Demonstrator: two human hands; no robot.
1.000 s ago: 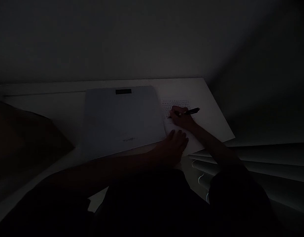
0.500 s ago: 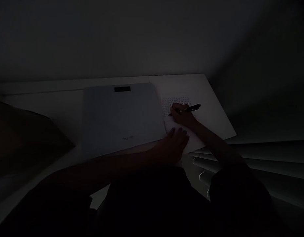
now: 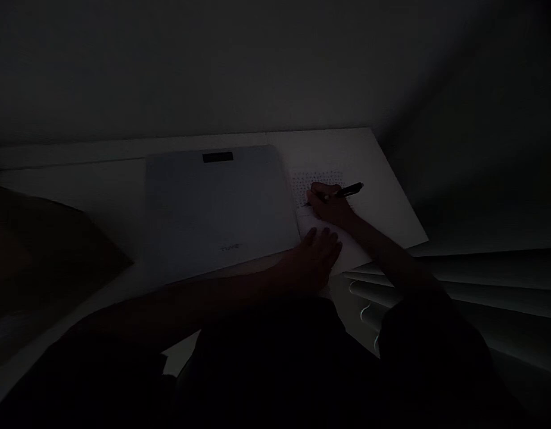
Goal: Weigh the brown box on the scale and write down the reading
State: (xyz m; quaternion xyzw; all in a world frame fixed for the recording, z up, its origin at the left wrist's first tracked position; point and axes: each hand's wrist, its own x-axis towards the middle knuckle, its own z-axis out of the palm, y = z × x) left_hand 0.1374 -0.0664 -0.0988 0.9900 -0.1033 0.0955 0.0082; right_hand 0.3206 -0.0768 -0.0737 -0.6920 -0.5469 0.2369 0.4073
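The scene is very dark. My right hand (image 3: 329, 205) is closed round a black pen (image 3: 346, 191), its tip resting on a white sheet of paper (image 3: 317, 179) printed with rows of small marks. My left hand (image 3: 314, 256) lies flat with its fingers stretched out on the near part of the same sheet, just below my right hand. Both hands are at the right end of a white desk (image 3: 100, 190).
A closed pale blue laptop (image 3: 217, 208) lies on the desk just left of the paper. Slatted blinds (image 3: 458, 286) run along the right, below the desk's edge. A dark shape (image 3: 43, 250) sits at the left. A plain wall stands behind the desk.
The view has shifted slightly, so desk and laptop sit a little higher in frame. My right hand with the pen has moved a touch left over the printed marks. My left hand stays flat.
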